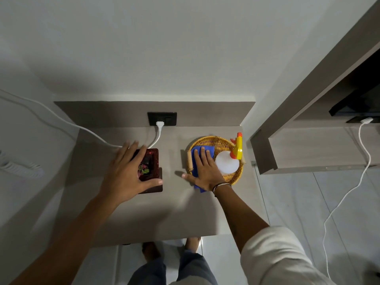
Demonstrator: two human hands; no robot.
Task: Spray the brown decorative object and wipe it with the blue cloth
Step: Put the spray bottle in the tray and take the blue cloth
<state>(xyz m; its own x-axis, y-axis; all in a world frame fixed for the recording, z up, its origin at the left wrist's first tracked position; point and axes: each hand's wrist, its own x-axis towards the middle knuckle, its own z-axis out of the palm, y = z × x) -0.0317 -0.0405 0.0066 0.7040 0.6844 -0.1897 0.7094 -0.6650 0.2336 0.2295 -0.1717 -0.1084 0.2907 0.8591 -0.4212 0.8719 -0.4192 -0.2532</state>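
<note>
A dark brown square decorative object [152, 161] with dried leaves in its hollow sits on the left of the grey table top. My left hand [125, 171] lies spread over it, fingers apart, thumb along its near edge. To the right stands a round wicker tray [216, 141]. In the tray lies the blue cloth [196, 153], one corner hanging over the near rim. My right hand [203, 168] rests flat on the cloth with fingers extended. A white spray bottle [227, 162] with a yellow and orange trigger head stands in the tray just right of that hand.
A white cable [158, 132] runs from a black wall socket [162, 118] across the table's back left. The wall is close behind. A grey shelf unit [308, 149] stands to the right with another white cable hanging down. My feet show below the table's front edge.
</note>
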